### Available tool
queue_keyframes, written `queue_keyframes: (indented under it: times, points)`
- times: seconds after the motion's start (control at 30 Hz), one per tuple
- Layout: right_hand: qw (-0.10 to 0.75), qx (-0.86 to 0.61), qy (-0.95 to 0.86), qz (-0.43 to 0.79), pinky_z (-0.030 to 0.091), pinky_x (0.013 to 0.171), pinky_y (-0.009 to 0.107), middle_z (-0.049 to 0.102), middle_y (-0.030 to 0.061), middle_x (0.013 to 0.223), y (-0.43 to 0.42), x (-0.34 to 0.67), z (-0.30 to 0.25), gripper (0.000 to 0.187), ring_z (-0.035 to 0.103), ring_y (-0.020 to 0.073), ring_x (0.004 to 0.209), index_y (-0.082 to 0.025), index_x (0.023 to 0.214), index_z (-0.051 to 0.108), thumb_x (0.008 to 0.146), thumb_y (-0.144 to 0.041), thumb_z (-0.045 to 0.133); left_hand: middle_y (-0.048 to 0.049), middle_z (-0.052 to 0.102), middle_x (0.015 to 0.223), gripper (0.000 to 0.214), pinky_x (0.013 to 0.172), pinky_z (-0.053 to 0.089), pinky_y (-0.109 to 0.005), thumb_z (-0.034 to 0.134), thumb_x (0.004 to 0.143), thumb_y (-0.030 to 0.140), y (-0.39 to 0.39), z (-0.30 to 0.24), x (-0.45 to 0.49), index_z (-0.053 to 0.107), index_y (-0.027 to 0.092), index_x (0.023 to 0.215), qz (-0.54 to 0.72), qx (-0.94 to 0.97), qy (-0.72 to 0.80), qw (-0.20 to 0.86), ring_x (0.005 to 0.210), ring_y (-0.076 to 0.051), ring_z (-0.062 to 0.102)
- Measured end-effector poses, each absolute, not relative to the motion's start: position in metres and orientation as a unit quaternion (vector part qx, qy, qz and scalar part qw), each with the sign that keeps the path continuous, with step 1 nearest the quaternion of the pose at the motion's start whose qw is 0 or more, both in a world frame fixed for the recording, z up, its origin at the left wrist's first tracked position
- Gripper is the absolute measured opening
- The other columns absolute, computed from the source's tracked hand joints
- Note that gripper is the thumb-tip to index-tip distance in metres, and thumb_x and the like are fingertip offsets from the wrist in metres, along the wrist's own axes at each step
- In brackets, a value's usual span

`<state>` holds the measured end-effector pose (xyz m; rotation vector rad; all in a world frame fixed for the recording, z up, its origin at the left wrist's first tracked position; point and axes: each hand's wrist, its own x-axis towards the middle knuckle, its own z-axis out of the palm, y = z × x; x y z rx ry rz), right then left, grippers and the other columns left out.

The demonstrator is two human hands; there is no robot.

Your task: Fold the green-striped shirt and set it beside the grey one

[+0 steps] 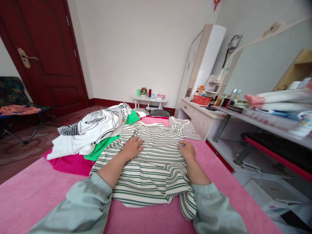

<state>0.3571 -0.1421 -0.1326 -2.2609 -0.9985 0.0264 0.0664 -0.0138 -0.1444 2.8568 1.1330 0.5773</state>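
A cream shirt with dark green stripes (151,165) lies spread out and wrinkled on the pink-covered surface in front of me. My left hand (133,148) rests on its left part, palm down, with the fingers apart. At the shirt's right edge, my right hand (187,150) has its fingers bent in against the cloth, closed on the edge. The lower right part of the shirt is folded and bunched, and one piece hangs toward me. Behind it lies another striped garment (191,129) with thinner stripes.
Left of the shirt is a heap of clothes: a white patterned garment (97,125), a green one (103,148) and a magenta one (73,164). A dressing table (200,115) and a grey-legged table (246,118) with bottles stand at right. A folding chair (21,110) stands far left.
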Motion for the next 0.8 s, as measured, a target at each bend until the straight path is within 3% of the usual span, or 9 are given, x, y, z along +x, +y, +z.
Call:
queue_keyframes:
  times: [0.8]
  points:
    - [0.349,-0.861,-0.371,0.0,0.045,0.082,0.033,0.065,0.0025,0.101,-0.1408,0.3561,-0.1361,0.027,0.059,0.0235,0.095,-0.026,0.097,0.069,0.074,-0.028,0.055,-0.0135,0.05,0.131,0.04,0.105,0.036,-0.041,0.05,0.092,0.037,-0.0172,-0.1408,0.067,0.057,0.02,0.127,0.186,0.913,0.363,0.004,0.123,-0.027,0.044]
